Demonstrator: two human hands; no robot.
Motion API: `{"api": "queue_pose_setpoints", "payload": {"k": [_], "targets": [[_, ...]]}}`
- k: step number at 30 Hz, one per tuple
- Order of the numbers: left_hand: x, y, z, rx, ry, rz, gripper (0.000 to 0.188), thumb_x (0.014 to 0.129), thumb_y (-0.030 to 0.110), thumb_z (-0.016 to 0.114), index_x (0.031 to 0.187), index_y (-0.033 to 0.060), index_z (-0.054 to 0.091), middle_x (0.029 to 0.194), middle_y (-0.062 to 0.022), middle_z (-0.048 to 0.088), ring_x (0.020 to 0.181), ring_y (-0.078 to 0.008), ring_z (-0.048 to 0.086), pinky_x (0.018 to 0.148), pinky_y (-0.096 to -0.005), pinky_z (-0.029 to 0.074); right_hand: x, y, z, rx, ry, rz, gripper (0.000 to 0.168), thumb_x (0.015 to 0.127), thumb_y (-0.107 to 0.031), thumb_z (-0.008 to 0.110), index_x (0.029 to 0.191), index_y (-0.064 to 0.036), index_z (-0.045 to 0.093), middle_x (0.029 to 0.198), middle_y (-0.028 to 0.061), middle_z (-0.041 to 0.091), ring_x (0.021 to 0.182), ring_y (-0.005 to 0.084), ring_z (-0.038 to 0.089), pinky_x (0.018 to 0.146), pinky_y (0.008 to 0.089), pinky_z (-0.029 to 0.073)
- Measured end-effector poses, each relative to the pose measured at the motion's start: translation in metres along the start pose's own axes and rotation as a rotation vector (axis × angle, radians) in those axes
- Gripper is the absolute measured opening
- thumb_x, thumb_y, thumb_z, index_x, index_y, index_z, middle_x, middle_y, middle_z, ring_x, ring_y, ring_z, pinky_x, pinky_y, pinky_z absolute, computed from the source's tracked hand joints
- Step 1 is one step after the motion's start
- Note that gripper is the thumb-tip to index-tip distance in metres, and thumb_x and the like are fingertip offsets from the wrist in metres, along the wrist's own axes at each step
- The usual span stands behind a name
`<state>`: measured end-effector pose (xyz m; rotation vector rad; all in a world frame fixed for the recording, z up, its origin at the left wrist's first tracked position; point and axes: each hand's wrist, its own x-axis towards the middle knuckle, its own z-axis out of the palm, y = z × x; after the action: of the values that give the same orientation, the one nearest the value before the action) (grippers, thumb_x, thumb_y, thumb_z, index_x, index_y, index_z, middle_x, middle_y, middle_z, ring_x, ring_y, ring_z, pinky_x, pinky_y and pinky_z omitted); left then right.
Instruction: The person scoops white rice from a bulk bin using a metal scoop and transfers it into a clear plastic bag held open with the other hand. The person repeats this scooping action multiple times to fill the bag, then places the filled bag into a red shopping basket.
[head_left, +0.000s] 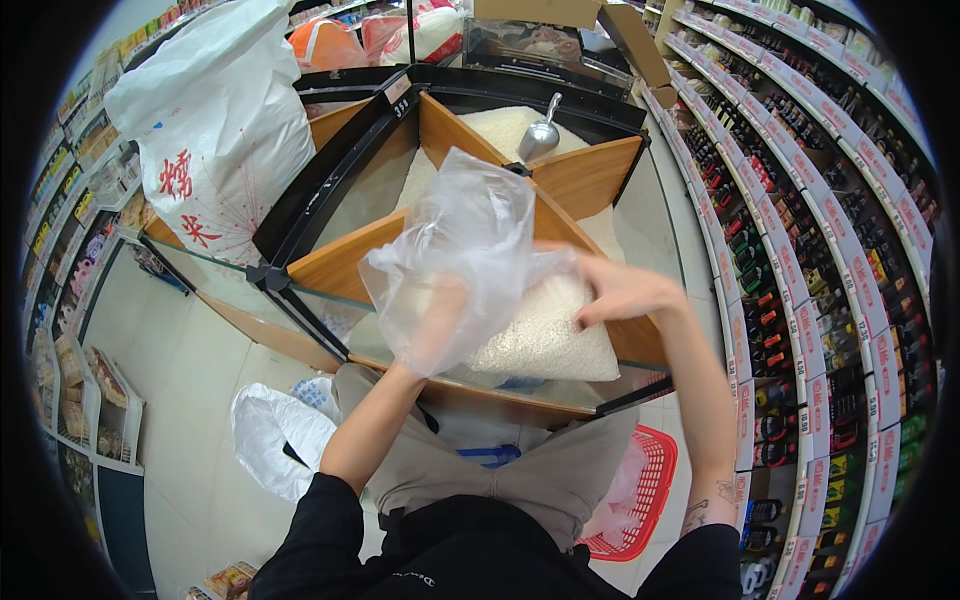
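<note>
A clear plastic bag of white rice (544, 337) lies tilted over the front compartment of a divided rice bin (352, 251). Loose, crumpled clear film (472, 206) rises above it. My left hand (442, 315) shows only hazily through this film, so its fingers are mostly hidden. At the rice bag's upper right, my right hand (626, 285) is blurred; its fingers are at the gathered film and its thumb is near the packed rice. A metal scoop (540, 135) rests on loose rice (499, 124) in the far compartment.
A large white woven sack (217, 142) bearing red writing stands at the left. Bottle shelves (795, 247) line the right side. On the floor are a red basket (656, 487) with pink plastic inside and an opened white sack (262, 442). Wooden dividers (592, 176) cross the bin.
</note>
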<state>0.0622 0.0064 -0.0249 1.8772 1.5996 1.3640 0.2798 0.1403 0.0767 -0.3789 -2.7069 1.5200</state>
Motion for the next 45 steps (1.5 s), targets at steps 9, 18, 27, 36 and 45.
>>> {"api": "queue_pose_setpoints", "payload": {"k": [9,18,27,36,45], "targets": [[0.03,-0.012,0.015,-0.044,0.036,0.006,0.048,0.085,0.019,0.06,0.128,0.0034,0.043,0.119,-0.0146,0.05,0.108,-0.025,0.049,0.094,-0.0358,0.04,0.017,-0.016,0.023,0.175,0.169,0.061,0.077,0.068,-0.04,0.074,0.127,0.0,0.046,0.126,0.016,0.052,0.116,0.0262,0.048,0.101,0.0356,0.036],[0.014,0.057,-0.007,-0.133,-0.332,0.015,0.045,0.083,0.019,0.063,0.122,0.0036,0.048,0.111,-0.0143,0.054,0.101,-0.0244,0.053,0.088,-0.0342,0.043,-0.014,-0.053,0.054,-0.169,0.441,-0.156,0.057,0.064,-0.03,0.077,0.11,-0.002,0.059,0.112,0.017,0.06,0.107,0.0326,0.055,0.094,0.0384,0.041],[0.055,0.08,-0.014,0.052,-0.012,0.447,0.033,0.072,0.02,0.07,0.099,0.0037,0.058,0.085,-0.0134,0.061,0.079,-0.0268,0.059,0.073,-0.0339,0.048,0.0,-0.057,0.045,-0.081,0.368,-0.043,0.046,0.069,-0.021,0.072,0.109,-0.002,0.058,0.101,0.015,0.063,0.096,0.0277,0.059,0.088,0.0344,0.045],[0.079,0.117,-0.016,0.302,-0.298,0.852,0.018,0.051,0.019,0.066,0.058,0.0071,0.055,0.058,-0.0131,0.06,0.058,-0.0306,0.063,0.051,-0.038,0.049,0.027,-0.036,0.051,-0.001,0.1,-0.066,0.035,0.074,-0.023,0.066,0.101,-0.004,0.054,0.097,0.0133,0.06,0.093,0.0254,0.057,0.086,0.0331,0.044],[0.041,0.15,-0.014,0.236,-0.348,0.803,0.016,0.059,0.01,0.061,0.074,0.0049,0.059,0.059,-0.0109,0.059,0.055,-0.0296,0.061,0.056,-0.0387,0.048,0.056,-0.009,0.065,0.013,-0.189,-0.013,0.027,0.079,-0.026,0.061,0.093,-0.005,0.051,0.092,0.0117,0.057,0.089,0.023,0.055,0.084,0.0318,0.043]]}}
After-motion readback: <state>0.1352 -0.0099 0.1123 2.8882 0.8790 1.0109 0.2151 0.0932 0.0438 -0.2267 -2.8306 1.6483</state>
